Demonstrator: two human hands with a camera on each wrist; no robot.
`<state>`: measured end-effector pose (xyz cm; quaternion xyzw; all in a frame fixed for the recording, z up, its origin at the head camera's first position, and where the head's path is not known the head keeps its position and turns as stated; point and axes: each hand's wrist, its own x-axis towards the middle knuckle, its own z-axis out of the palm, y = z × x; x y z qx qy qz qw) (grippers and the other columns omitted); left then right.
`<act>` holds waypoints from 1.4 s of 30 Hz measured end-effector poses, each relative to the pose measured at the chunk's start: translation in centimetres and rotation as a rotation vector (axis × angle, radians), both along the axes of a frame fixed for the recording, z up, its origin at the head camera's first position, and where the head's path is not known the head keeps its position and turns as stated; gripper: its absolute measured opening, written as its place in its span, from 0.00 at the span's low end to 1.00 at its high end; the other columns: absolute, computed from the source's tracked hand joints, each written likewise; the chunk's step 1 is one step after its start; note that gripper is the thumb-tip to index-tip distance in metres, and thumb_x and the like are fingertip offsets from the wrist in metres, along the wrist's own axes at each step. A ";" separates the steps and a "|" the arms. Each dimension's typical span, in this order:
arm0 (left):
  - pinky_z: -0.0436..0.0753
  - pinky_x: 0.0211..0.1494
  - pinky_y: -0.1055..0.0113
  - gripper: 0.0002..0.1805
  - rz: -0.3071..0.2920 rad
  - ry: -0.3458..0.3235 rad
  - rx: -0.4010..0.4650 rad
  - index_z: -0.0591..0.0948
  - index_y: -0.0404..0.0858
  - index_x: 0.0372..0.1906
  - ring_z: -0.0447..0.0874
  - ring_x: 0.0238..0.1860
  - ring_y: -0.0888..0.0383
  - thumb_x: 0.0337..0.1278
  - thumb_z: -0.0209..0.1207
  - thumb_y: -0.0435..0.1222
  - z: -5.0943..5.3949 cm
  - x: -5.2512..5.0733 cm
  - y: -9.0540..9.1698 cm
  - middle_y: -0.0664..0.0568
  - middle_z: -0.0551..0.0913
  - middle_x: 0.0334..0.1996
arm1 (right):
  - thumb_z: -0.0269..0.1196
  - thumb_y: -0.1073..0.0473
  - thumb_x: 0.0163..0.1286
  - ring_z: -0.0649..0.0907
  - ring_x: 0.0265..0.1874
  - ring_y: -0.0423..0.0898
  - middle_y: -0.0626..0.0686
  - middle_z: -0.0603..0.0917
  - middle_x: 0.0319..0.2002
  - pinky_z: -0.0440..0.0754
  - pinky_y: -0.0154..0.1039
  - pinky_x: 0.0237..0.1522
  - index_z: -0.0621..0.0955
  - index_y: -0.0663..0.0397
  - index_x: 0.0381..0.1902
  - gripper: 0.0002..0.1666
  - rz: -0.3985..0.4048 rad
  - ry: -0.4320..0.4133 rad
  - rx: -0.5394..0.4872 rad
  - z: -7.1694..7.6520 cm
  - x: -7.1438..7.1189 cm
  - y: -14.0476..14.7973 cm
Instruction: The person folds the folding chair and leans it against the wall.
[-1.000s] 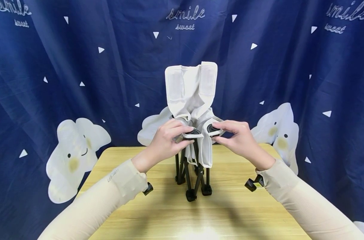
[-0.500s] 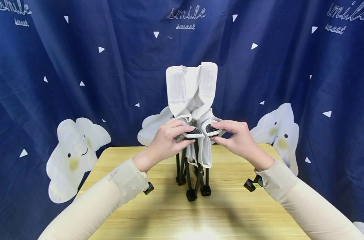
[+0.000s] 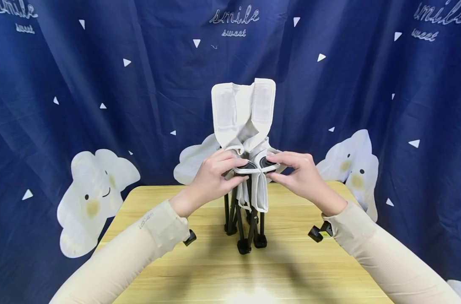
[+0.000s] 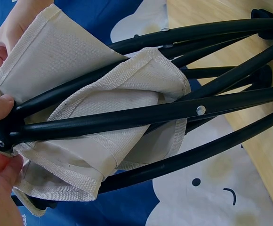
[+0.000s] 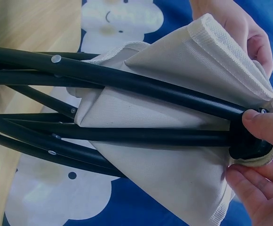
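A folding frame with black legs (image 3: 252, 228) and white fabric (image 3: 243, 101) stands partly folded on the table. My left hand (image 3: 216, 174) pinches its left black corner piece (image 3: 247, 166), thumb below and fingers on top. The right corner piece (image 3: 266, 163) is pinched by my right hand (image 3: 300, 173). The two corners nearly touch, their white edging meeting between the hands. In the left wrist view, crossed black tubes (image 4: 127, 115) run over folded fabric (image 4: 113, 99). In the right wrist view, two tubes reach the black corner (image 5: 247, 139) held by thumb and fingers.
The wooden table (image 3: 314, 270) extends around the feet of the frame. Behind it hangs a blue curtain (image 3: 158, 84) with white clouds and triangles. Small black mounts sit at both wrists.
Both hands keep their grip. The left hand and its corner have shifted slightly right, and the right hand's corner slightly left, narrowing the gap between them.
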<state>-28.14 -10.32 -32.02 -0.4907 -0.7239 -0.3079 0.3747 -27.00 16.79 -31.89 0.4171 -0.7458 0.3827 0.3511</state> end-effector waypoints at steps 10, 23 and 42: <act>0.85 0.48 0.55 0.18 0.000 -0.004 -0.004 0.92 0.36 0.48 0.86 0.43 0.48 0.51 0.81 0.32 0.1 0.1 0.1 0.47 0.91 0.41 | 0.82 0.82 0.45 0.94 0.47 0.51 0.65 0.94 0.46 0.86 0.22 0.50 0.92 0.67 0.45 0.26 -0.014 0.000 0.006 0.2 0.2 -0.2; 0.88 0.46 0.57 0.18 0.065 0.030 -0.013 0.93 0.37 0.48 0.89 0.43 0.49 0.50 0.82 0.33 0.4 0.4 -0.1 0.49 0.92 0.41 | 0.82 0.82 0.45 0.93 0.48 0.44 0.66 0.93 0.46 0.85 0.21 0.49 0.92 0.69 0.46 0.26 -0.032 0.003 -0.008 0.2 0.5 -0.2; 0.87 0.50 0.55 0.18 0.036 0.057 -0.059 0.91 0.36 0.50 0.89 0.44 0.50 0.53 0.81 0.31 0.5 0.1 -0.6 0.49 0.91 0.42 | 0.82 0.79 0.48 0.93 0.50 0.64 0.68 0.92 0.49 0.79 0.22 0.65 0.91 0.69 0.48 0.26 -0.027 0.023 0.026 0.1 0.6 0.0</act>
